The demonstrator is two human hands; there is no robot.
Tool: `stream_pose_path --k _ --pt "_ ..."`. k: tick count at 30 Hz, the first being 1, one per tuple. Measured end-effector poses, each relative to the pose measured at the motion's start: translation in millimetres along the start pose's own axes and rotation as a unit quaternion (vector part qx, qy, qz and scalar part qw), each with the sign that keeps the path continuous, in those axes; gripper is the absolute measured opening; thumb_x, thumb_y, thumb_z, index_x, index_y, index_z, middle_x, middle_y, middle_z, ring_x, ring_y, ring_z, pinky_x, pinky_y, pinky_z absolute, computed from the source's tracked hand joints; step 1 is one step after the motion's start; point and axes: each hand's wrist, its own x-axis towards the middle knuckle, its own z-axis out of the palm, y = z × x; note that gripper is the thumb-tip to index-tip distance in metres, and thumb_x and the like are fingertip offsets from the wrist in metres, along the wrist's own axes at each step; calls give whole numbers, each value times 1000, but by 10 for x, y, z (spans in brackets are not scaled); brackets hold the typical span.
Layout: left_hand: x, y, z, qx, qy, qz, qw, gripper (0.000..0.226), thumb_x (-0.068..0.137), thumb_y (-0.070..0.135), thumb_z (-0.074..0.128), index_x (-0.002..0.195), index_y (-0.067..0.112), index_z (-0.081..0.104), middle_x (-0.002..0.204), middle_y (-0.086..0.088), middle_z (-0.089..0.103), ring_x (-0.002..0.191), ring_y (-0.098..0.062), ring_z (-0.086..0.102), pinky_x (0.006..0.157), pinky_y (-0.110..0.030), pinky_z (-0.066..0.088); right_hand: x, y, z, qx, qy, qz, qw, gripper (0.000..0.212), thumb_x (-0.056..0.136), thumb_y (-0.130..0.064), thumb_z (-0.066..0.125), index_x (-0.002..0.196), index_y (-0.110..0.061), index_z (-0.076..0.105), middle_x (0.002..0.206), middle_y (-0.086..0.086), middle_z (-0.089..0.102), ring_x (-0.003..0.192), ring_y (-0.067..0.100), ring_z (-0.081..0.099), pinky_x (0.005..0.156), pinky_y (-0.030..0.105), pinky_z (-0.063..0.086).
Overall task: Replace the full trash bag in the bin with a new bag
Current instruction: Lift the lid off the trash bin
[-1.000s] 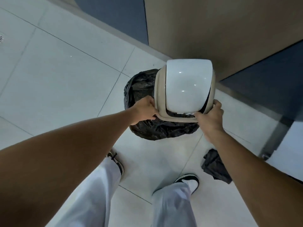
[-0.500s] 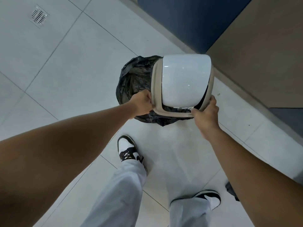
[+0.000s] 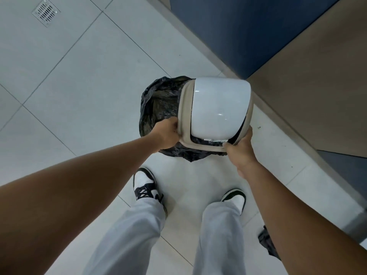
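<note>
The bin lid point(image 3: 217, 108), a white dome in a beige frame, is held above the bin and shifted to its right. My left hand point(image 3: 166, 133) grips the frame's left side and my right hand point(image 3: 239, 149) grips its near right corner. Below it stands the bin lined with a black trash bag point(image 3: 158, 104), whose rim is draped over the bin's edge; the open mouth shows at the left. The bin's own body is hidden by the bag and lid. A second crumpled black bag point(image 3: 267, 242) lies on the floor by my right arm.
Pale floor tiles point(image 3: 89, 86) spread to the left, with a metal drain grate point(image 3: 46, 11) at the far left. A blue and tan wall point(image 3: 278, 46) runs diagonally behind the bin. My two feet in black-and-white shoes point(image 3: 145, 185) stand just before the bin.
The view has swung left and down, so the drain and more floor show. The lid stays in both hands and now sits further right, uncovering more of the bag's mouth. My feet have stepped closer.
</note>
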Motion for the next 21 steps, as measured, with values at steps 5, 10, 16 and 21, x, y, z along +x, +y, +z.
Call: stream_pose_path --k 5,10,16,21 --pt "-210 69 21 -144 126 -2 982 64 100 26 59 159 30 36 151 4 55 131 -18 56 107 -30 42 -281 -129 -346 21 -32 -6 999 111 82 -26 66 159 -45 -11 168 -5 8 150 21 28 103 33 31" --pt "-325 463 153 -305 252 79 915 55 106 49 42 159 33 37 162 15 40 135 6 37 112 -19 26 -369 -396 -619 75 36 -146 986 76 92 -52 50 161 -42 17 163 -10 31 142 4 35 114 33 32" --pt "-222 710 544 -321 269 146 896 56 107 48 43 160 36 31 165 19 33 145 5 31 114 -15 22 -266 -716 -272 -35 -3 -235 971 76 101 -57 43 163 -36 4 171 -10 9 154 15 19 123 46 26" --pt "-327 715 466 -304 287 182 890 61 102 43 52 159 28 37 162 17 38 145 7 32 121 -23 26 -481 -780 -178 -23 48 -218 975 83 101 -52 49 164 -28 -1 171 -5 4 154 18 21 122 47 30"
